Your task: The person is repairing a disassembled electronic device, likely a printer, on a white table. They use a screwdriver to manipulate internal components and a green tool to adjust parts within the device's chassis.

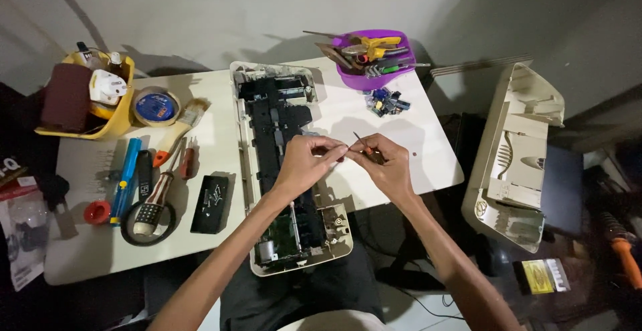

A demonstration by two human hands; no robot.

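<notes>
An opened beige printer body (246, 145) with black inner parts lies lengthwise on the white table (87, 251), its near end hanging over my lap. My left hand (304, 164) hovers above the printer's middle, fingertips pinched toward a small part that is too small to make out. My right hand (386, 164) meets it from the right, gripping a thin screwdriver (362, 142) whose tip points up and left. Both hands touch at the fingertips just right of the printer.
A purple bowl of tools (374, 57) and small blue parts (386, 101) sit at the back right. Screwdrivers (154, 194), a brush (180, 127), tape roll (155, 106), black box (212, 204) and yellow bin (87, 97) lie left. The beige printer cover (518, 157) stands off the table's right.
</notes>
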